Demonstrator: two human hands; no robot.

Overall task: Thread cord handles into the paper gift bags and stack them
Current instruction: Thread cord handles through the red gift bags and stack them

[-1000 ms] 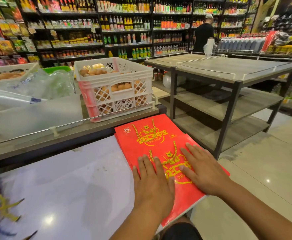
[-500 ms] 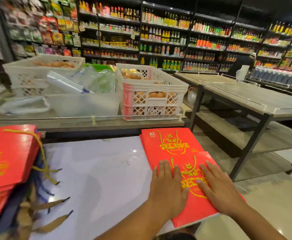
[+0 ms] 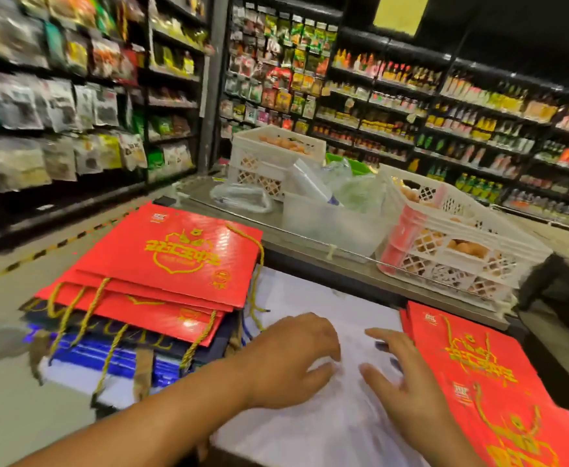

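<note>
From the head camera, both hands hover low over a white table top (image 3: 326, 429) between two piles of bags. The left hand (image 3: 289, 362) has its fingers loosely spread and slightly bent, holding nothing; its fingertips point to the right. The right hand (image 3: 407, 382) is likewise spread and empty, its outer edge just beside the right stack of red gift bags (image 3: 498, 382), which lies flat at the near right with yellow cord handles (image 3: 468, 342) showing on the top faces. To the left sits a taller stack of red gift bags (image 3: 171, 264), lying flat with their yellow cords (image 3: 89, 311) trailing off the near edge, on top of dark blue bags (image 3: 107, 352). Whether either hand touches the table cannot be told through the motion blur. Farther off, a metal counter carries a white crate (image 3: 451, 244) with eggs at the right, another white crate (image 3: 269, 156) behind, and clear plastic bags (image 3: 330, 193) between them. Stocked shop shelves (image 3: 445, 106) fill the background
</note>
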